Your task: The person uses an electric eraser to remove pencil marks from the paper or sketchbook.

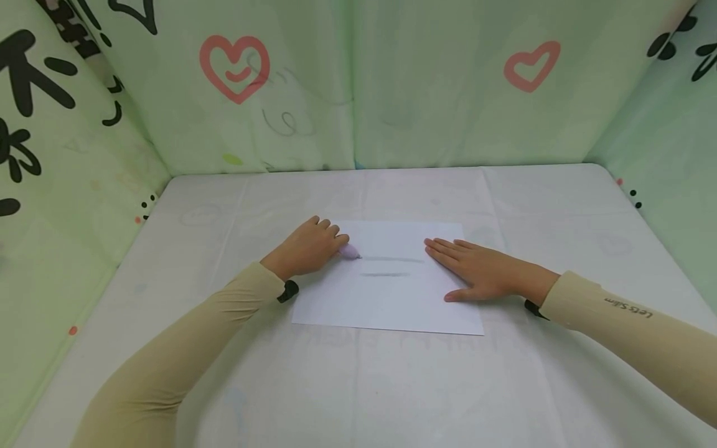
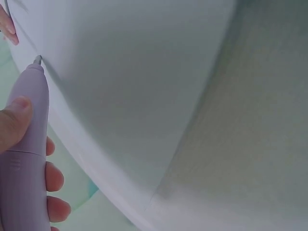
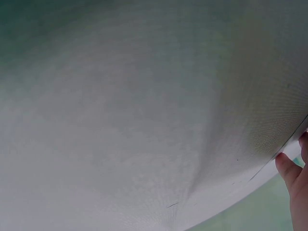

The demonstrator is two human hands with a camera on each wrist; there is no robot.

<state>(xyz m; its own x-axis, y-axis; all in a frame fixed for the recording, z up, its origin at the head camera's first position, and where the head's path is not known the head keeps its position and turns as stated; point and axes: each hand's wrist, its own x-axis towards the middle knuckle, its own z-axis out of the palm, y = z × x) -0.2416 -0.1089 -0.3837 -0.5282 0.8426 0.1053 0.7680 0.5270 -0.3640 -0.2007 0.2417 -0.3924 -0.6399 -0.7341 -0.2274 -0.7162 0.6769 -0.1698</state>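
Observation:
A white sheet of paper (image 1: 386, 308) lies on the table, with two grey smudged lines (image 1: 385, 274) across its middle. My left hand (image 1: 312, 247) grips a thick lavender pen-shaped tool (image 2: 26, 125). Its thumb presses one side and the fingers curl round the other. The tool's narrow metal tip (image 2: 38, 59) points at the sheet, near the left end of the upper line; whether it touches is hard to tell. On the sheet's right side my right hand (image 1: 478, 269) rests flat, fingers extended and thumb spread. The right wrist view catches only part of this hand (image 3: 296, 180).
A white cloth (image 1: 358, 392) with faint creases covers the table. Pale green walls (image 1: 426, 93) with printed hearts and black marks enclose the back and both sides. Each wrist bears a dark band, partly under a beige sleeve (image 1: 224, 317).

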